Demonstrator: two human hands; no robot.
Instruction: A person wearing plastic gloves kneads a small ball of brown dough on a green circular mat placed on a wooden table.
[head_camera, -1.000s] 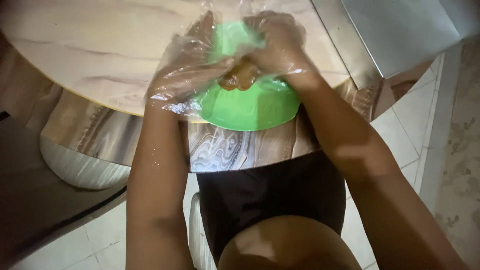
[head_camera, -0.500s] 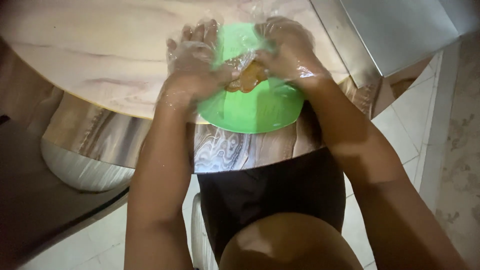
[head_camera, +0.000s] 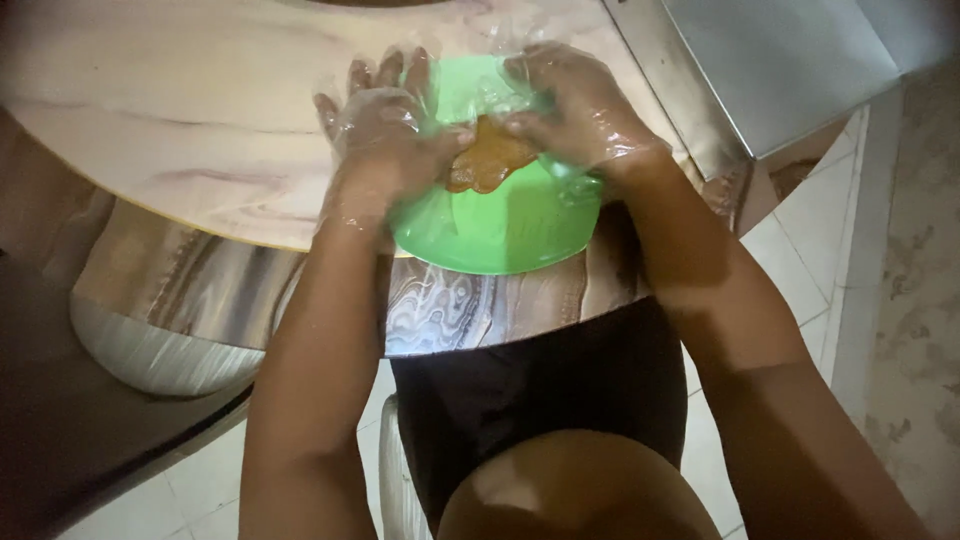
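Green bowl (head_camera: 500, 225), overhanging worktop (head_camera: 150, 120) near edge; left hand (head_camera: 385, 150), right hand (head_camera: 580, 110) grip brown dough (head_camera: 485, 160). Risk: downward pressing may tip bowl.

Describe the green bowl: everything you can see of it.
The green bowl is round, smooth and looks like plastic, with a plain rim. It sits at the near edge of the marble-patterned table, tilted toward the person. Inside lies a brownish-orange lump that looks like dough. The left hand and the right hand, both in clear thin plastic gloves, rest over its far rim and press on the lump.
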